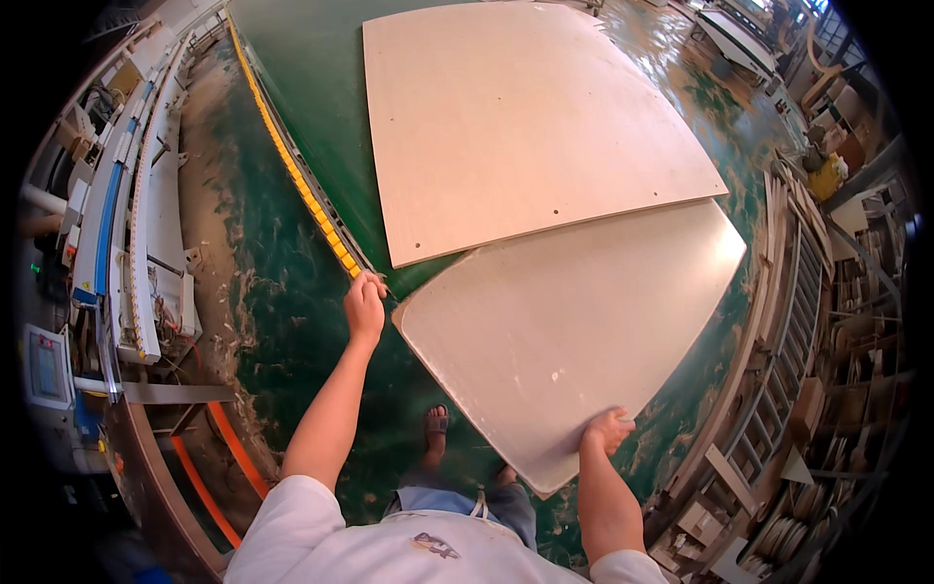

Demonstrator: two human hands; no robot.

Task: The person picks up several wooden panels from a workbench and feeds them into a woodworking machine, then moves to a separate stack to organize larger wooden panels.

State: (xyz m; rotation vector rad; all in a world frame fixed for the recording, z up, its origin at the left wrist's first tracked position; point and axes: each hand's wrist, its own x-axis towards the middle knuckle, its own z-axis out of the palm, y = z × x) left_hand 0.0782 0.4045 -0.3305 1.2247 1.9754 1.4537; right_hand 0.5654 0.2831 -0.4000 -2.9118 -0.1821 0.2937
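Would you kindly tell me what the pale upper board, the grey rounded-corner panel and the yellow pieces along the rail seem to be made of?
Pale upper board: probably plywood, matte, judging by its wood-toned face.
Grey rounded-corner panel: perhaps laminate-coated board, satin; light glares softly off it.
Yellow pieces: likely plastic, from their even, bright colour; finish unclear.

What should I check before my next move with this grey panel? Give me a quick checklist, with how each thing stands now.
1. Right grip on the grey panel: ok, at its near right edge.
2. Left grip closed on the yellow roller strip: cannot tell; it is at the near end.
3. Panel free of the pale sheet: not ok, the sheet overlaps its far part.
4. Left foot in sight: ok, left of the panel.
5. Right foot clear of the panel: cannot tell, mostly hidden.
6. Panel supported underneath: cannot tell, underside hidden.
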